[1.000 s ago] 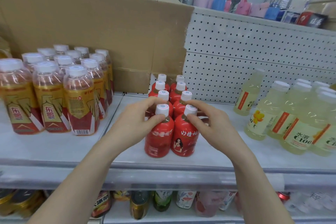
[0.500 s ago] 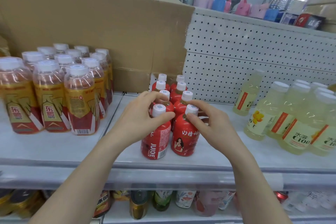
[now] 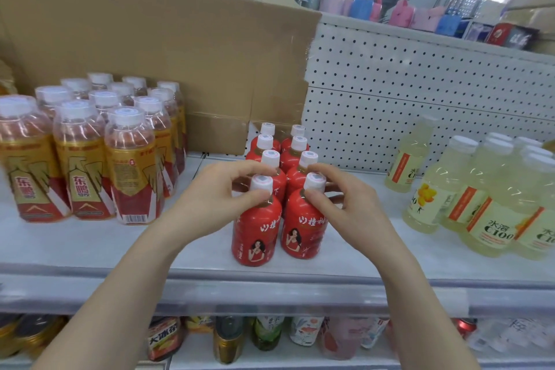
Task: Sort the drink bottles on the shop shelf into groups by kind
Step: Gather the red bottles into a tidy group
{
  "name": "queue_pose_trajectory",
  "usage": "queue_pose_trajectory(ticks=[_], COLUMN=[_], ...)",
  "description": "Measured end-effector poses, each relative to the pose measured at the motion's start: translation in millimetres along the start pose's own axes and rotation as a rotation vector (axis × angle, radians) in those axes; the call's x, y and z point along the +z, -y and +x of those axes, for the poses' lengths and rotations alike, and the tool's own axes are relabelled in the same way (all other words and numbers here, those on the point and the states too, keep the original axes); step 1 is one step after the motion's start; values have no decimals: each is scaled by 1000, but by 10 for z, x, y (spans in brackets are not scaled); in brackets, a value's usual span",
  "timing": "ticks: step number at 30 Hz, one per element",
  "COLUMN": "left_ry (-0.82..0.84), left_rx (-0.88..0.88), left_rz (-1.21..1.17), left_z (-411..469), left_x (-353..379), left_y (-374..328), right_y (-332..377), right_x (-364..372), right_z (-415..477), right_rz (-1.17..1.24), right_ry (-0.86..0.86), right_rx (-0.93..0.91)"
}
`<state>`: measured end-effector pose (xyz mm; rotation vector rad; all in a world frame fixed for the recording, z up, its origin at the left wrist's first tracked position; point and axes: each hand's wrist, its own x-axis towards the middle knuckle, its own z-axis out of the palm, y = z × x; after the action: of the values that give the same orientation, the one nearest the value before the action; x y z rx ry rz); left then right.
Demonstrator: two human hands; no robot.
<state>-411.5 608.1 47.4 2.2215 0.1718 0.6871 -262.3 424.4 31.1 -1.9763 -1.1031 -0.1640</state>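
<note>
L hand [image 3: 216, 198] & R hand [image 3: 345, 204] were bare, as per rig. Fingers were slim, nails short & plain; R thumbnail [image 3: 312, 196] showed clearest. L forearm [image 3: 120, 294] & R forearm [image 3: 420, 294] were bare too, smooth & slender, widening twd the frame's bottom edge, where both were cut off. Clothing, if any, lay out of view beyond that edge.

red bottles [image 3: 255, 231]: 2 rows, upright, centre | amber bottles [image 3: 81, 165]: left | pale-yellow bottles [image 3: 486, 204]: right
</note>
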Motion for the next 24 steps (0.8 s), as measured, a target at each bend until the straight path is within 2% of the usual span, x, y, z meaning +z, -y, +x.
queue_pose_trajectory(ticks=[3,16,20,22,24], left_ry=[-8,-59,-156,-105,-36], left_rx=[-28,36,62,-51,-112], left_rz=[13,5,104,5,-195], left_z=[-4,60,25,16,13], left_x=[10,155,328,411,484], left_y=[27,105,240,285,312], right_y=[0,-57,-62,-68,-80], right_x=[12,3,110,185,247], right_z=[13,39,-25,-67,-91], right_rz=[0,-38,-112,-91,-57], right_ry=[-32,45,0,-31,-49], right_rx=[-10,-70,-63,-10,33])
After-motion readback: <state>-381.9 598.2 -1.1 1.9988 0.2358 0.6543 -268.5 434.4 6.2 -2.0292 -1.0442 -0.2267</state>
